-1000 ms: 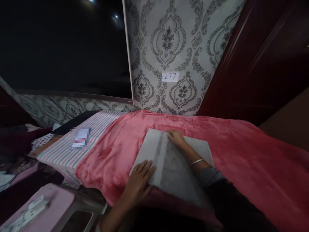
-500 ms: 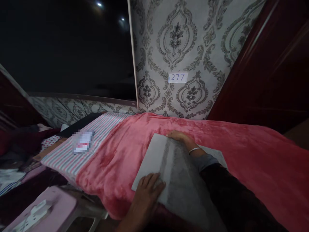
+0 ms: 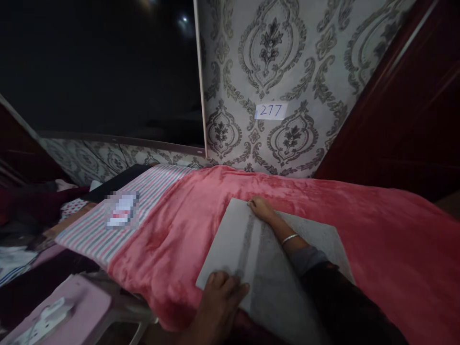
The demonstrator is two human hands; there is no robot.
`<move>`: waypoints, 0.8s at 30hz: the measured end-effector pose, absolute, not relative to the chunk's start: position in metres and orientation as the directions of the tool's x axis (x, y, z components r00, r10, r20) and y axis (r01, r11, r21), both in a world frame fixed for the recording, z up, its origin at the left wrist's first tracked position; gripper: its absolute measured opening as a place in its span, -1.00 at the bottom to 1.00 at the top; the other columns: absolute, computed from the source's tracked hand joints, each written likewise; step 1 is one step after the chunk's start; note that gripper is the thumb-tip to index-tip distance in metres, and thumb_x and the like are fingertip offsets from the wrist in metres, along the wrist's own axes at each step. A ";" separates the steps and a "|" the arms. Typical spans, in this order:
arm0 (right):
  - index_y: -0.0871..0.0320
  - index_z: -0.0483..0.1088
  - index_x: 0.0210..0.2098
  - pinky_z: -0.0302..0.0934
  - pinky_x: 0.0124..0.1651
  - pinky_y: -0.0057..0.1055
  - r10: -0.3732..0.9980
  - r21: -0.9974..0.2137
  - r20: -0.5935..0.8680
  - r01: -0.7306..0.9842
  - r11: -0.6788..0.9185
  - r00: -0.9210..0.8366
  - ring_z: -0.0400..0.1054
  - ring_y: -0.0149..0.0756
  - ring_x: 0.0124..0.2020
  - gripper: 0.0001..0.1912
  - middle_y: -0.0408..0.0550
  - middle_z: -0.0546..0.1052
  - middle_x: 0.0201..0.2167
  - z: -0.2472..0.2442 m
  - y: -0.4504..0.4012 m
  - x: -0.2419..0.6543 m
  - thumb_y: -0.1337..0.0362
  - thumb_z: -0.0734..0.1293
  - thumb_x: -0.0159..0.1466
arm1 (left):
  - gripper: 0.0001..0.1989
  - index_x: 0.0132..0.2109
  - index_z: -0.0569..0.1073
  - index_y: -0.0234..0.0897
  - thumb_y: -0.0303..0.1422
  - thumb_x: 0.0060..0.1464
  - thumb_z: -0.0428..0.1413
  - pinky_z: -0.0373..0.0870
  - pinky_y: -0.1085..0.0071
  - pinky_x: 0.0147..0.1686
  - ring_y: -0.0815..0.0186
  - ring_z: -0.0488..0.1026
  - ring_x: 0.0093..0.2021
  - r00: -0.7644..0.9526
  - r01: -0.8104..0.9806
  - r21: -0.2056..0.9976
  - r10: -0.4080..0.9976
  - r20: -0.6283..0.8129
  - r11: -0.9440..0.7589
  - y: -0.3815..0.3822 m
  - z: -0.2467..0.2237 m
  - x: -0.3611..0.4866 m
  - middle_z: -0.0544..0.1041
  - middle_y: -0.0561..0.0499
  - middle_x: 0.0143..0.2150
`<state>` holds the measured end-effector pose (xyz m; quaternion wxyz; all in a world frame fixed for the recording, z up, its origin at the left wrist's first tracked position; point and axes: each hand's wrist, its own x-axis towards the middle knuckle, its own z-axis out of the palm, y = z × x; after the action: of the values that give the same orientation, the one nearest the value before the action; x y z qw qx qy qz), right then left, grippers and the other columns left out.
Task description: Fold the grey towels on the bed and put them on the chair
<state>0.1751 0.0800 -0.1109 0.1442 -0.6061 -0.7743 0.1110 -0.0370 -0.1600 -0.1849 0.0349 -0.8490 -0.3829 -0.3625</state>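
Observation:
A flat, pale grey square panel [image 3: 230,244], possibly a tile, lies on a pink fleece blanket [image 3: 381,249], with a darker textured stripe running across it. My left hand [image 3: 219,299] is at the panel's near left edge, fingers curled over it. My right hand [image 3: 262,209], with a thin silver bangle on the wrist, lies on the panel, fingertips near its far edge. My dark-sleeved right forearm covers the panel's middle. The panel's nearest corner is hidden below the frame.
A striped cloth [image 3: 104,235] with a blurred card [image 3: 122,211] on it lies left of the blanket. Behind stand patterned wallpaper [image 3: 230,62] with a "277" label [image 3: 270,110] and a dark screen [image 3: 97,72]. A dark red door [image 3: 388,110] is at right; a white power strip [image 3: 45,318] sits low left.
The panel has turned slightly, its right corner swinging nearer me. My right forearm now lies lower across it, and my left hand sits further right along its edge. The view has shifted slightly.

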 end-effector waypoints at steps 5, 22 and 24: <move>0.22 0.51 -0.15 0.21 -0.03 -0.46 0.973 -0.338 0.053 0.913 0.227 -0.223 0.42 -0.29 -0.08 -0.77 0.04 0.59 -0.12 -0.107 0.080 0.172 0.36 0.21 0.37 | -0.57 0.12 0.49 -0.15 -0.41 0.08 0.12 0.31 0.16 -0.07 0.12 0.37 -0.05 0.535 0.546 0.480 0.727 0.431 -0.686 -0.164 -0.134 -0.051 0.51 -0.13 -0.01; 0.15 0.09 0.41 -0.10 0.34 0.11 0.975 -0.074 0.160 0.987 -0.142 0.152 -0.06 0.06 0.41 -0.39 0.18 0.14 0.40 -0.114 -0.037 0.246 0.02 -0.01 0.47 | -0.40 0.39 0.18 -0.35 -0.14 0.32 -0.09 -0.05 -0.09 0.36 -0.02 0.02 0.45 0.522 0.837 0.155 0.851 0.067 -0.525 0.005 -0.084 0.050 0.11 -0.30 0.45; 0.13 0.14 0.39 -0.11 0.34 0.09 0.975 -0.070 0.182 0.990 -0.120 0.131 -0.04 0.05 0.40 -0.40 0.16 0.17 0.39 -0.119 -0.041 0.246 0.02 -0.03 0.47 | -0.40 0.39 0.20 -0.29 -0.10 0.34 -0.14 -0.10 -0.10 0.37 -0.03 0.00 0.45 0.500 0.850 0.124 0.858 0.118 -0.513 0.008 -0.099 0.051 0.12 -0.27 0.46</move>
<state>0.2463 -0.0405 -0.1190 0.0866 -0.7471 -0.6575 -0.0454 0.0512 0.0080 -0.0987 -0.0248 -0.8658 -0.4930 -0.0822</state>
